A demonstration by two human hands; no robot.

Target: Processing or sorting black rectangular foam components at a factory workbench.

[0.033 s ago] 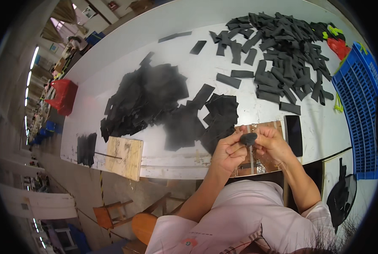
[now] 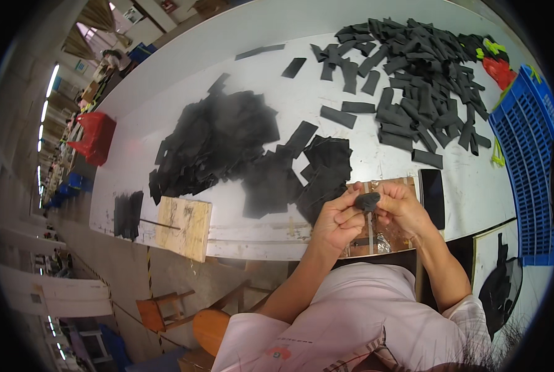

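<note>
Between my two hands is a small dark grey piece of fabric (image 2: pixel 367 201), bunched or rolled. My left hand (image 2: pixel 344 217) pinches its left side with the fingers curled in. On the other side, my right hand (image 2: pixel 401 208) grips it between thumb and fingers. Both hands are above a brown taped board (image 2: pixel 364 242) at the table's near edge. Flat black fabric pieces (image 2: pixel 323 167) lie just beyond my left hand. A black phone (image 2: pixel 431 198) rests to the right of my right hand.
A large heap of black fabric pieces (image 2: pixel 221 136) covers the table's left middle. Many folded dark strips (image 2: pixel 413 80) are piled at the far right. A blue plastic basket (image 2: pixel 525 155) stands at the right edge. A wooden block (image 2: pixel 184 228) and red bin (image 2: pixel 96 137) are at left.
Almost nothing differs. The whole view has shifted slightly, and both hands still hold the fabric piece over the board.
</note>
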